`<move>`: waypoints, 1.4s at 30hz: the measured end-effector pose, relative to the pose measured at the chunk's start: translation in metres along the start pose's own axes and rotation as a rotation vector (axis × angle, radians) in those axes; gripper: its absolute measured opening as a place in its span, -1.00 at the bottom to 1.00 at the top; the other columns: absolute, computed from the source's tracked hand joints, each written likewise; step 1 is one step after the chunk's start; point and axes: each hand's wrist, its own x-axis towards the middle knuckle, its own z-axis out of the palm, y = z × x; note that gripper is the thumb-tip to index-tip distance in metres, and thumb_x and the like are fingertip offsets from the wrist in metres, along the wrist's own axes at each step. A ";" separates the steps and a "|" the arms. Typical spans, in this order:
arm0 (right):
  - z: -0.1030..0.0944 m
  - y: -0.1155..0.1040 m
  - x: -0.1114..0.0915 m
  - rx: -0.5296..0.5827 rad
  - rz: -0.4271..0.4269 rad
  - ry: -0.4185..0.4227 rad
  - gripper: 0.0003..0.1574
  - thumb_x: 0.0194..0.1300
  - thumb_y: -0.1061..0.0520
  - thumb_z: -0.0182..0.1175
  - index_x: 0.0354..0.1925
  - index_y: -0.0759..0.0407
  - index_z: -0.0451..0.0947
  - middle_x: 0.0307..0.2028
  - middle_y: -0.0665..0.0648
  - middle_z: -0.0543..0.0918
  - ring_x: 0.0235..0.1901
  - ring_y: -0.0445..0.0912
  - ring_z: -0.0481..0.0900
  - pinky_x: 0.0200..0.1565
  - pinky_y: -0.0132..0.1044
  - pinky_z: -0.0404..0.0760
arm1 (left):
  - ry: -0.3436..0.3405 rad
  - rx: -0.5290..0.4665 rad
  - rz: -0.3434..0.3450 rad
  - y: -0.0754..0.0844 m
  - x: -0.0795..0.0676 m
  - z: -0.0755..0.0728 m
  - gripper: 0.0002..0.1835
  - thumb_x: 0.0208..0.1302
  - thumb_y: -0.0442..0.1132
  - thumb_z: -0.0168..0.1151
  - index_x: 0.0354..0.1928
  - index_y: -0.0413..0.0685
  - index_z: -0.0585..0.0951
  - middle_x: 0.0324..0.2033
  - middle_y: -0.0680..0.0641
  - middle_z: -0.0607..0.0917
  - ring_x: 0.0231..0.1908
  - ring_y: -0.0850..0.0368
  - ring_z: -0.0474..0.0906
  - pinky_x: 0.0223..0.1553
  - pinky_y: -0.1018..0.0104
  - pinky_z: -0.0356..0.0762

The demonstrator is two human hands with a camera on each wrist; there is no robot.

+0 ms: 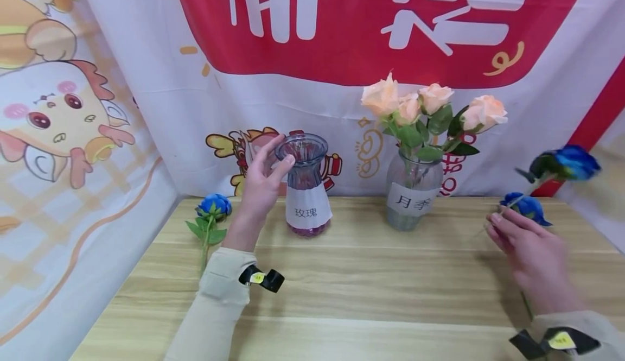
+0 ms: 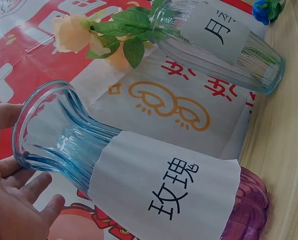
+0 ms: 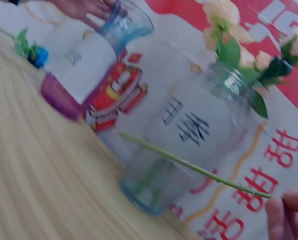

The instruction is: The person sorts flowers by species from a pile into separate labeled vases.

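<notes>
My left hand [image 1: 261,184] holds the rim of a bluish glass vase [image 1: 306,173], with the thumb at the front and fingers round the left side. This vase has a purple base and a white paper label. Over at the right, my right hand [image 1: 532,252] pinches the stem of a blue rose [image 1: 576,163] whose bloom is raised and slightly blurred. The bare green stem [image 3: 203,171] juts out from the fingertips in the right wrist view, in front of the other vase; the bloom is out of that view. A second blue rose [image 1: 529,209] lies behind my right hand, partly hidden.
A clear glass vase [image 1: 412,217] with several peach roses [image 1: 434,99] stands between my hands, also labelled. Another blue rose [image 1: 214,206] lies at the left of the wooden table [image 1: 361,285]. A printed cloth [image 1: 342,97] hangs close behind both vases.
</notes>
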 end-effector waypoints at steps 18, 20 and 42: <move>0.094 0.037 -0.042 0.507 -0.183 0.032 -0.67 0.21 0.55 0.39 -0.07 0.38 0.63 -0.19 0.26 0.84 -0.20 0.04 0.88 -0.09 -0.18 0.82 | 0.003 0.018 0.006 0.000 -0.001 0.001 -0.37 0.56 -0.01 0.24 0.59 0.30 0.35 0.55 0.06 0.42 0.55 0.11 0.34 0.58 -0.02 0.32; 0.101 0.039 -0.046 0.521 -0.200 0.024 -0.63 0.19 0.55 0.41 -0.05 0.37 0.60 -0.15 0.27 0.83 -0.17 0.06 0.88 -0.09 -0.17 0.82 | 0.003 0.016 0.010 0.000 0.000 0.001 -0.36 0.57 -0.02 0.24 0.60 0.27 0.34 0.56 0.05 0.41 0.55 0.10 0.34 0.59 -0.02 0.31; 0.182 0.057 -0.081 0.497 -0.390 -0.160 -0.61 0.38 0.35 0.37 0.12 0.41 0.52 0.06 0.39 0.79 -0.05 0.07 0.87 0.05 -0.20 0.77 | 0.007 0.031 0.009 0.000 -0.001 0.001 -0.38 0.57 -0.02 0.23 0.59 0.30 0.34 0.56 0.06 0.40 0.56 0.09 0.32 0.59 -0.05 0.31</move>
